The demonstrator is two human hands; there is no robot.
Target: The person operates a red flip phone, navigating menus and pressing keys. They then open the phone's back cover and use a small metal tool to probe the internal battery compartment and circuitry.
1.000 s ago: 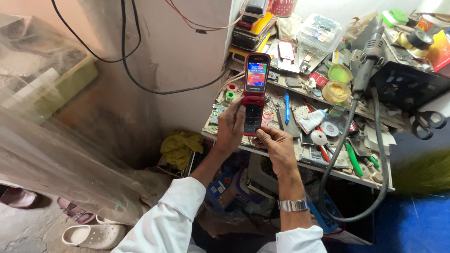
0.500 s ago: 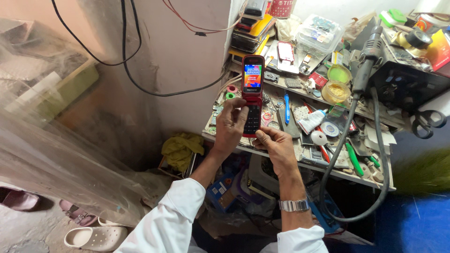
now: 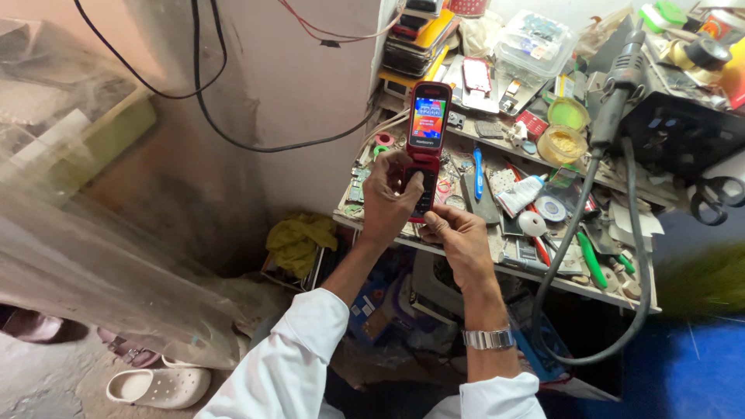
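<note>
A red flip phone [image 3: 426,136] stands open and upright above the cluttered workbench [image 3: 497,260], its screen lit with colours. My left hand [image 3: 390,198] wraps around the keypad half, thumb resting on the keys. My right hand [image 3: 459,237] pinches the phone's bottom end from the right. White sleeves cover both my arms, and a metal watch [image 3: 489,338] sits on my right wrist.
The bench holds a blue pen [image 3: 478,172], green-handled tools [image 3: 591,260], a small white bottle [image 3: 521,195], lidded tubs [image 3: 563,143] and stacked phones [image 3: 411,39]. A grey hose [image 3: 594,202] loops down off the bench front. A yellow cloth [image 3: 299,237] and a white clog [image 3: 159,386] lie on the floor.
The phone and both hands have drifted slightly left in view as the camera shifted; the grip stays the same.
</note>
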